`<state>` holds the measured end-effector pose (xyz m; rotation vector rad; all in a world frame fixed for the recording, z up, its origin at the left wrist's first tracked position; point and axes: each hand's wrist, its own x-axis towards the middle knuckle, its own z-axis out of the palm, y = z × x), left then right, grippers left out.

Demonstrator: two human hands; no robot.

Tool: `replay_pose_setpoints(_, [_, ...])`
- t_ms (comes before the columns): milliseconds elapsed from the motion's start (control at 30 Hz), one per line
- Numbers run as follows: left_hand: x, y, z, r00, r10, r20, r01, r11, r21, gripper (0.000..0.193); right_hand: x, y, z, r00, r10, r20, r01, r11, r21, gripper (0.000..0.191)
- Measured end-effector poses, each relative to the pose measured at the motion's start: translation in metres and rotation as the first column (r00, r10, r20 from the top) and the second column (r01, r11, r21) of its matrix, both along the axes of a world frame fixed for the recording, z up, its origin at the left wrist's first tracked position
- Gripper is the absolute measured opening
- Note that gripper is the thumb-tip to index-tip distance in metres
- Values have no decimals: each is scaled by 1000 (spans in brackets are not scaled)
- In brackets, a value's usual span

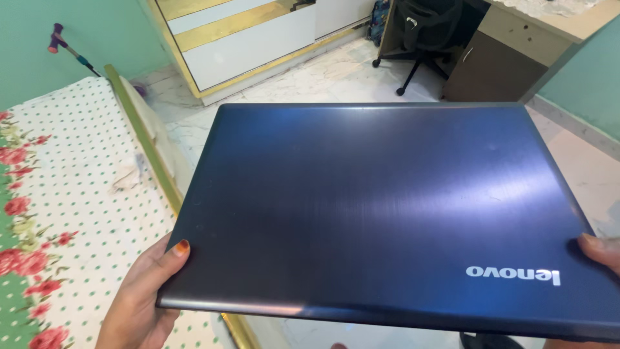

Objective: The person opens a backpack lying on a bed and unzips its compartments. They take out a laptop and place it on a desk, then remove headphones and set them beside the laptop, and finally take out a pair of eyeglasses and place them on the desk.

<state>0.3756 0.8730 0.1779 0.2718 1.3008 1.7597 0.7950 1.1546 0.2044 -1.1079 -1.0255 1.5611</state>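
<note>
A closed dark blue laptop with a brushed metal lid was held flat in the air above a pale marble floor, filling most of the view. The left hand clasped its near left corner, thumb pressed on the lid and the other fingers hidden beneath. The right hand gripped the near right edge, only its thumb showing on top. Just left of the laptop lay a bed with a dotted, floral sheet. Farther off stood a white and gold cabinet, a black office chair and a wooden desk.
</note>
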Motion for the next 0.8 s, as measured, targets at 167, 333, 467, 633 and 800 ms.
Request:
replay_pose_setpoints(167, [1,66,4,999,40,-4,-40,984,-172,60,-15,34,17,981,-112,156,113,994,5,60])
replay_pose_setpoints(333, [0,105,8,998,-56,-30,54,997,-61,63,-36,44,33,944,-234,234,210,970,124,60])
replay_pose_setpoints(467, [-11,129,7,994,-82,-65,80,996,-27,61,-38,72,33,983,-152,101,144,987,75,55])
replay_pose_setpoints(633, [-31,159,3,994,-72,-86,74,997,15,60,-14,129,-4,994,-51,-94,52,999,6,50])
replay_pose_setpoints(800, [-70,230,-2,967,-146,-211,138,989,-50,64,-12,211,-54,959,34,-280,-32,999,10,46])
